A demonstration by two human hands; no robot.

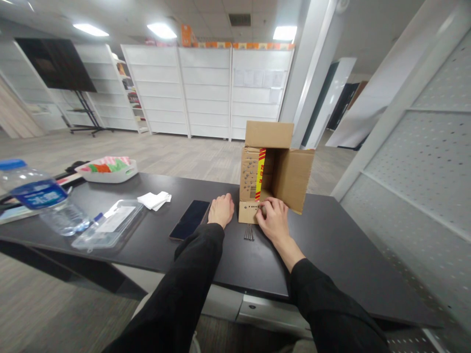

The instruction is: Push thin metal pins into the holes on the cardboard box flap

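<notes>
Our right hand [273,218] has its fingers bent at the low front flap [248,212] of the box [248,179]; we can't make out whether they pinch anything. Our left hand [221,211] rests curled on the bench [331,245], palm hidden, so its grasp is unclear too. The cardboard box stands just ahead, mouth towards us. We judge it light and fairly stiff, easily tipped; a side wall suits steadying. The nails [249,232], slim hard metal, lie fanned before the flap, best taken near their heads. Leftward lie a smooth, flat phone [190,219], soft white tissue [154,200], clear plastic case [110,225] and bottle [37,193].
</notes>
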